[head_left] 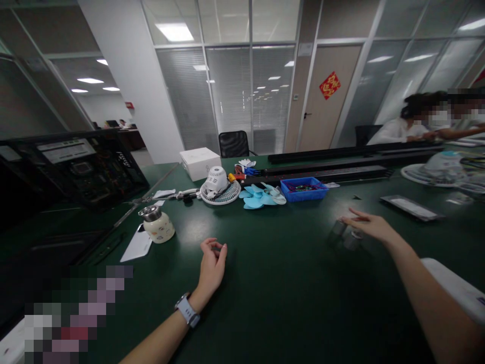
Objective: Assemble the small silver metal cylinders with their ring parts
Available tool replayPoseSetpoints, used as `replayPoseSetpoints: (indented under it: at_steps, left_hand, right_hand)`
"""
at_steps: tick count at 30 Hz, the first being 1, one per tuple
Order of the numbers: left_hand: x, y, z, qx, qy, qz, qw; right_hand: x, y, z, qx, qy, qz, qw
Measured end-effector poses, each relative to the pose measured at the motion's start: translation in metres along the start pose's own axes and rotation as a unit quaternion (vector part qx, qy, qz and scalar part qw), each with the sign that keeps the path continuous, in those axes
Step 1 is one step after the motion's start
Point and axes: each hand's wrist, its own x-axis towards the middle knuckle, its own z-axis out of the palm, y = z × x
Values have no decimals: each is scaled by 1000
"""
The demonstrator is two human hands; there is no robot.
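My left hand (pixel 212 265) rests on the green table (pixel 265 303), with a grey-banded watch (pixel 187 309) on the wrist. Its fingers are loosely curled, thumb apart, and nothing shows in them. On the right, my right hand (pixel 368 226) reaches over two small grey metal-looking cylinders, blurred. Its fingers are stretched out and the thumb is raised. The fingertips are at the top of the left cylinder (pixel 338 228); whether they touch it I cannot tell. The other cylinder (pixel 353 239) stands below the palm.
A cream jar (pixel 160 228) stands at left beside a white flat item (pixel 137 246). Farther back are a white fan part (pixel 217 184), blue fan blades (pixel 257 196), a blue tray (pixel 306 192) and a white box (pixel 200 164). People sit at far right.
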Motion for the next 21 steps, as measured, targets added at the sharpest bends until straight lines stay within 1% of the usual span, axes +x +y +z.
replayPoseSetpoints:
  at_steps: [2, 4, 6, 7, 8, 11, 13, 15, 17, 18, 19, 21]
  left_hand:
    - [0, 0, 0, -3, -2, -4, 1000]
    - [0, -1, 0, -10, -2, -4, 1000]
    - [0, -1, 0, -14, -3, -2, 1000]
    - [0, -1, 0, -13, -3, -1, 1000]
    - [0, -1, 0, -11, -3, 1, 1000]
    - [0, -2, 0, -11, -1, 5, 1000]
    - [1, -3, 1, -10, -1, 7, 1000]
    - [1, -3, 1, -6, -3, 7, 1000]
    - [0, -2, 1, -4, -4, 6, 1000]
    - [0, -2, 1, -4, -3, 6, 1000]
    - [0, -1, 1, -4, -1, 7, 1000]
    - [0, 0, 1, 0, 2, 9, 1000]
  right_hand:
    - [-4, 15, -13, 41, -57, 8, 998]
    - [-8, 29, -21, 83, -141, 8, 987]
    - [-11, 36, -21, 117, -222, -5, 968]
    - [-12, 37, -18, 130, -250, -12, 960]
    - [-12, 36, -14, 139, -264, -21, 954]
    - [-13, 31, -6, 137, -257, -54, 955]
    - [-13, 26, -6, 131, -241, -79, 958]
    - [-18, 14, -6, 142, -222, -98, 960]
    - [-30, -8, 2, 174, -206, -132, 954]
    - [-40, -24, 11, 198, -202, -151, 947]
    - [-52, -42, 25, 223, -205, -174, 937]
    - [-81, -80, 59, 289, -198, -200, 915]
